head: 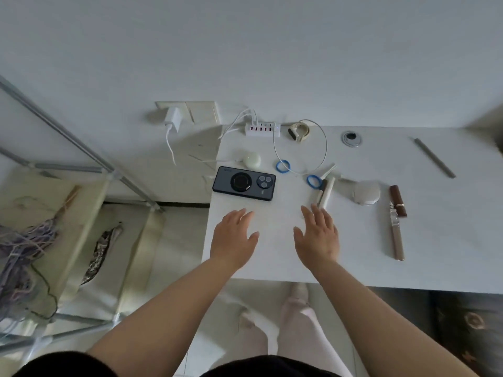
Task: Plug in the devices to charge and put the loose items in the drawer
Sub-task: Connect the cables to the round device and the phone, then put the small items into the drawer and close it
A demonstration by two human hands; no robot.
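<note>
A dark phone (244, 183) lies face down near the left edge of the white table (353, 254). Behind it sits a small round white earbud case (252, 160) with a cable attached. A white USB charging hub (263, 129) stands at the back edge, and a cream smartwatch (298, 131) lies beside it with a looping white cable (325, 148). Blue-handled scissors (315, 180), a round compact (366, 192), a brown lipstick (398, 201) and a beige pen-like stick (396, 236) lie to the right. My left hand (234, 235) and right hand (318, 235) hover flat over the front of the table, empty.
A wall socket with a white adapter (172, 118) is left of the table. A metal cable grommet (351, 137) and a grey rod (434, 157) lie at the back right. A fabric shelf rack (81, 213) holding yarn stands on the left. No drawer is in view.
</note>
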